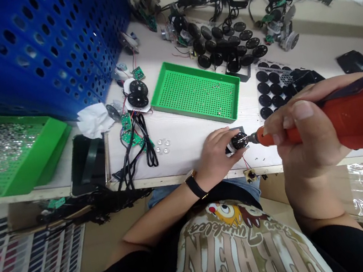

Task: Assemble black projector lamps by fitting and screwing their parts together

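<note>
Head view, black disc [238,141] against left fingers [222,135]

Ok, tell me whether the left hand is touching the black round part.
Touching: the head view shows the left hand gripping the black round part, its fingers lying against the rim.

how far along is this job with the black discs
Looks mid-batch. Done, probably: black discs lie grouped beyond the green tray. In hand: the left hand holds one disc against the orange electric screwdriver in the right hand. Left: loose green circuit boards with black wires and clear lenses lie out.
</note>
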Motion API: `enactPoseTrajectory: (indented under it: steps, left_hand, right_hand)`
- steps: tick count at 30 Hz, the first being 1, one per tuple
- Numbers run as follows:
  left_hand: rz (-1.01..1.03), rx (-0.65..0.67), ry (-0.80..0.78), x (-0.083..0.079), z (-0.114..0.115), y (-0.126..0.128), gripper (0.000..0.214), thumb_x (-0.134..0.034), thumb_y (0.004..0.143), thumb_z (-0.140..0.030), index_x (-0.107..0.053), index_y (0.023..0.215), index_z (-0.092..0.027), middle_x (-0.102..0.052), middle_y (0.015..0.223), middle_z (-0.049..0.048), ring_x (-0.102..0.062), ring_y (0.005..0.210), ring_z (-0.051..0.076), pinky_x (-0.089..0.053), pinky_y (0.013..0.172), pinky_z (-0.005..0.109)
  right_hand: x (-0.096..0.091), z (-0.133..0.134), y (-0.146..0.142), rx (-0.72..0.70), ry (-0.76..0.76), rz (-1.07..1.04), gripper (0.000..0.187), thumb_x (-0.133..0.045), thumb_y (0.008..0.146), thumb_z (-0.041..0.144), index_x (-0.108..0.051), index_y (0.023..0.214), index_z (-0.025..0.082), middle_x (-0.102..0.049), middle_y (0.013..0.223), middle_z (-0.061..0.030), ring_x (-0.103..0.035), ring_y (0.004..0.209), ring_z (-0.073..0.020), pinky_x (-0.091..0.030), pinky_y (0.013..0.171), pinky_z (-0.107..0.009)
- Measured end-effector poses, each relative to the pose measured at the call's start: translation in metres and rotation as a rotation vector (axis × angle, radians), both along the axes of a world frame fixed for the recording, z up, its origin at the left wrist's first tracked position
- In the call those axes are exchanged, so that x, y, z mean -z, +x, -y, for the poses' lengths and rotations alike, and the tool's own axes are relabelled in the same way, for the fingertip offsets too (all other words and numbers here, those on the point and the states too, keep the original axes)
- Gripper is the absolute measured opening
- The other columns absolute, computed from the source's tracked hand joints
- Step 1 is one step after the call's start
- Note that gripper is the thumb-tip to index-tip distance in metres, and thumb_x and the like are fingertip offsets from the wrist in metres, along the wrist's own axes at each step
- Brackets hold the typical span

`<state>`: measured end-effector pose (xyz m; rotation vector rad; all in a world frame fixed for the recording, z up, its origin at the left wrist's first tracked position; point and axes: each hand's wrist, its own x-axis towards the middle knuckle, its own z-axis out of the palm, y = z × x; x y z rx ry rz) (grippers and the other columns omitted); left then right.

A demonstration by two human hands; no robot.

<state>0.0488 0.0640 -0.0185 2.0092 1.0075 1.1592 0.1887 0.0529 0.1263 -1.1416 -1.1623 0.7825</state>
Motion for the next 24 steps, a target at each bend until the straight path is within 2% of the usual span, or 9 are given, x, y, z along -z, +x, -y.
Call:
enactPoseTrajectory:
  steps: [3,7,12,16,20,22,24]
  left_hand:
    - [0.008,-0.004,0.031,0.001,-0.001,0.0,0.041,-0.078,0.089,-0.039,-0.066,0.125,-0.022,-0.077,0.121,0.0096,-0.07,0.121,0.027,-0.057,0.107,0.049]
    - [-0.006,0.009,0.007,-0.004,-0.001,-0.001,0.045,-0.082,0.086,-0.034,-0.064,0.126,-0.022,-0.077,0.121,0.0091,-0.07,0.119,0.027,-0.057,0.105,0.048]
    - [-0.066,0.031,-0.02,-0.02,0.0,-0.002,0.044,-0.079,0.088,-0.036,-0.062,0.126,-0.025,-0.076,0.122,0.0072,-0.07,0.118,0.026,-0.054,0.107,0.05]
    - [-0.06,-0.005,0.047,-0.032,-0.001,-0.004,0.045,-0.081,0.087,-0.04,-0.063,0.124,-0.023,-0.077,0.117,0.0075,-0.069,0.114,0.026,-0.054,0.103,0.047]
    - [-0.212,-0.091,0.052,-0.044,-0.02,-0.016,0.045,-0.08,0.087,-0.042,-0.065,0.125,-0.023,-0.077,0.113,0.0064,-0.067,0.109,0.027,-0.054,0.094,0.043]
    - [-0.36,-0.157,0.064,-0.053,-0.036,-0.025,0.045,-0.078,0.089,-0.043,-0.066,0.126,-0.021,-0.077,0.111,0.0073,-0.066,0.107,0.028,-0.053,0.09,0.044]
    - [-0.526,-0.205,0.123,-0.066,-0.052,-0.032,0.044,-0.074,0.093,-0.038,-0.065,0.131,-0.019,-0.077,0.113,0.0088,-0.066,0.108,0.03,-0.052,0.09,0.045]
  right_hand:
    - [-0.001,-0.002,-0.025,0.231,0.222,0.037,0.011,-0.073,0.09,0.03,-0.062,0.088,0.03,-0.045,0.065,0.0067,-0.043,0.041,-0.0086,-0.036,0.039,-0.028]
    - [-0.001,-0.006,-0.024,0.173,0.218,-0.006,0.013,-0.071,0.087,0.026,-0.064,0.098,0.03,-0.051,0.068,0.0068,-0.045,0.04,-0.0071,-0.04,0.039,-0.026]
    - [-0.007,-0.008,-0.005,0.092,0.364,-0.205,0.019,-0.068,0.083,0.019,-0.064,0.1,0.024,-0.058,0.071,0.0095,-0.048,0.038,-0.0046,-0.047,0.038,-0.025]
    - [-0.01,-0.013,0.0,0.152,0.434,-0.252,0.021,-0.061,0.084,0.018,-0.063,0.104,0.023,-0.06,0.073,0.0104,-0.05,0.04,-0.0039,-0.05,0.042,-0.025]
    - [0.0,-0.034,0.01,0.351,0.565,-0.148,0.022,-0.065,0.084,0.015,-0.061,0.105,0.017,-0.057,0.074,0.0088,-0.05,0.039,-0.0034,-0.04,0.037,-0.023]
    - [0.008,-0.048,0.018,0.377,0.544,-0.079,0.025,-0.072,0.084,0.014,-0.059,0.104,0.016,-0.057,0.075,0.0076,-0.052,0.042,-0.0039,-0.039,0.037,-0.023]
    - [0.016,-0.061,0.028,0.348,0.447,-0.014,0.032,-0.079,0.082,0.016,-0.058,0.106,0.017,-0.057,0.078,0.0067,-0.053,0.048,-0.0048,-0.042,0.042,-0.024]
